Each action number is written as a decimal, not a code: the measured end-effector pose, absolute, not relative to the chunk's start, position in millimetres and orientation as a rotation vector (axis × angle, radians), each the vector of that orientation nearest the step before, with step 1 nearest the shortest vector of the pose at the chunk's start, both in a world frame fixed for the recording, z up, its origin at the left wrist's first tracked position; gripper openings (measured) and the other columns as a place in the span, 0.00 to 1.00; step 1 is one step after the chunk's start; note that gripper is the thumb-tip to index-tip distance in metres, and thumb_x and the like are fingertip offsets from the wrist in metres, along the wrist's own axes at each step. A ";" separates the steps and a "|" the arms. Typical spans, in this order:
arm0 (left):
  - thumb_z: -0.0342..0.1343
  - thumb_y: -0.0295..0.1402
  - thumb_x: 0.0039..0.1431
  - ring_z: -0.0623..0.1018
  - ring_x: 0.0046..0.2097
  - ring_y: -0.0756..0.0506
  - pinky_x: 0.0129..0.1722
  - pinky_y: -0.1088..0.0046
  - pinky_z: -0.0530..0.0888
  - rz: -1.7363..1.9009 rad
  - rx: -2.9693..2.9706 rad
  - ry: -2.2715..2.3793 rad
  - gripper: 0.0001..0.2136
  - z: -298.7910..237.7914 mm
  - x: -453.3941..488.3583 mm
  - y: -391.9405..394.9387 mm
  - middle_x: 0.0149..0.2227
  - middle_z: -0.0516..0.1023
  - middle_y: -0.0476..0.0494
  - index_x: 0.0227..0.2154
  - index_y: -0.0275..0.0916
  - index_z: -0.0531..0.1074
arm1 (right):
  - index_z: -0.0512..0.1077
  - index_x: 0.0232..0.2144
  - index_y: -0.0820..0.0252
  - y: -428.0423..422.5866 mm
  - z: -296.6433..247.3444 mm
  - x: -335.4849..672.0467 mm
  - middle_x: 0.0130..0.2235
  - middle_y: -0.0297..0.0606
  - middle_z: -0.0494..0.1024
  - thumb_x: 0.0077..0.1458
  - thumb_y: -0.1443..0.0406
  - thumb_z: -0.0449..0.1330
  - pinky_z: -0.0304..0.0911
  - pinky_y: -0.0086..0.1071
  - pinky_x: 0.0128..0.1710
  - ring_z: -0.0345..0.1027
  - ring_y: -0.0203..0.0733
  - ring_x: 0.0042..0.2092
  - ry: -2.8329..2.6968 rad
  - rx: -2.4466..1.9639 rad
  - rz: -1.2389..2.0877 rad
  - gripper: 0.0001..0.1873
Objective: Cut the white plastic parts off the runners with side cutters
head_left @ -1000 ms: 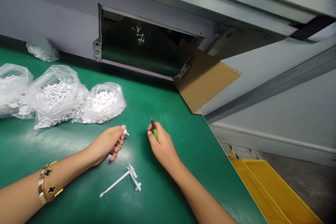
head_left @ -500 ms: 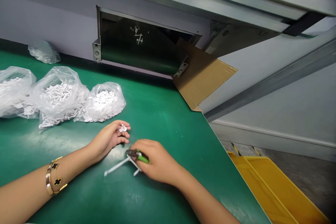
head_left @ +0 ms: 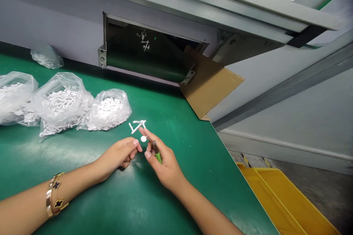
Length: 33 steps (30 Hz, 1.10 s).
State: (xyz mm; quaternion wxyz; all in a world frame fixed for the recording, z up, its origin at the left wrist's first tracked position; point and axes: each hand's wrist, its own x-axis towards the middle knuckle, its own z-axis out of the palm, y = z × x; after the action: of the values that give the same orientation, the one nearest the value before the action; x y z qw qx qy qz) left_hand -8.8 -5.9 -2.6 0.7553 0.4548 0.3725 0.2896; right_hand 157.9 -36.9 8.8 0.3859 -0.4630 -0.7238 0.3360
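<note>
My right hand point(head_left: 162, 161) is wrapped round green-handled nippers point(head_left: 157, 153), whose jaws are mostly hidden by the fingers. Beyond its fingertips is a branched white plastic sprue point(head_left: 135, 126), touching or very near the index finger. A small white disc point(head_left: 143, 138) hangs just below the sprue, between the two hands. My left hand point(head_left: 120, 156), with a gold bracelet point(head_left: 55, 194) at its wrist, is closed just left of the disc, thumb against curled fingers. What lies inside those fingers is hidden.
At the left stand clear bags of white plastic pegs point(head_left: 62, 97) and a bag of white discs point(head_left: 110, 107). Behind is a conveyor opening point(head_left: 149, 58) with white sprues on its belt. A cardboard flap point(head_left: 212, 84) leans beside it. Yellow bins point(head_left: 286, 198) stand past the table's right edge.
My left hand, open around small white pieces before, has curled closed. My right hand has turned upward with the nippers, and the sprue has moved from below the hands to beyond them.
</note>
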 end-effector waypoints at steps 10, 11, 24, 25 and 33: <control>0.49 0.50 0.54 0.54 0.17 0.58 0.16 0.82 0.50 0.796 0.948 0.861 0.19 -7.4 -6.7 -10.5 0.21 0.57 0.57 0.26 0.37 0.60 | 0.42 0.62 0.55 -39.7 3.9 155.4 0.57 0.42 0.63 0.51 0.71 0.49 0.63 0.37 0.43 0.64 0.42 0.46 -2.306 -1.099 0.345 0.37; 0.49 0.50 0.53 0.54 0.18 0.58 0.16 0.82 0.51 0.804 0.930 0.869 0.19 -7.3 -6.2 -10.9 0.21 0.57 0.57 0.26 0.37 0.60 | 0.42 0.62 0.56 -39.7 3.0 155.8 0.57 0.44 0.63 0.50 0.71 0.49 0.62 0.38 0.44 0.64 0.43 0.46 -2.343 -1.093 0.299 0.38; 0.49 0.44 0.57 0.51 0.20 0.56 0.18 0.81 0.51 0.837 0.813 0.791 0.16 -3.9 -7.2 -11.7 0.19 0.55 0.56 0.23 0.37 0.59 | 0.61 0.48 0.56 -42.1 3.8 157.2 0.39 0.40 0.70 0.49 0.71 0.49 0.60 0.35 0.36 0.65 0.41 0.39 -2.124 -1.147 0.271 0.21; 0.49 0.44 0.58 0.51 0.20 0.56 0.18 0.81 0.52 0.854 0.800 0.788 0.16 -4.1 -7.5 -11.5 0.19 0.55 0.56 0.23 0.37 0.59 | 0.64 0.41 0.58 -41.9 3.9 156.9 0.34 0.39 0.69 0.48 0.71 0.49 0.59 0.34 0.33 0.63 0.41 0.35 -2.093 -1.216 0.238 0.16; 0.46 0.43 0.60 0.51 0.20 0.56 0.18 0.81 0.51 0.841 0.814 0.783 0.17 -4.9 -8.6 -11.0 0.19 0.56 0.55 0.22 0.37 0.57 | 0.58 0.26 0.58 -37.1 0.0 147.9 0.29 0.35 0.63 0.47 0.69 0.49 0.52 0.31 0.28 0.56 0.39 0.31 -2.278 -1.624 0.100 0.01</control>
State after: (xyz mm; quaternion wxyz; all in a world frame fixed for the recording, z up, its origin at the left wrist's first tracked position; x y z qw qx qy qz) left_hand -8.6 -11.0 -4.9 0.7620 0.3744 0.3599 0.3868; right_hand 147.9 -37.1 0.0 0.1701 -0.5717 -0.8018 0.0353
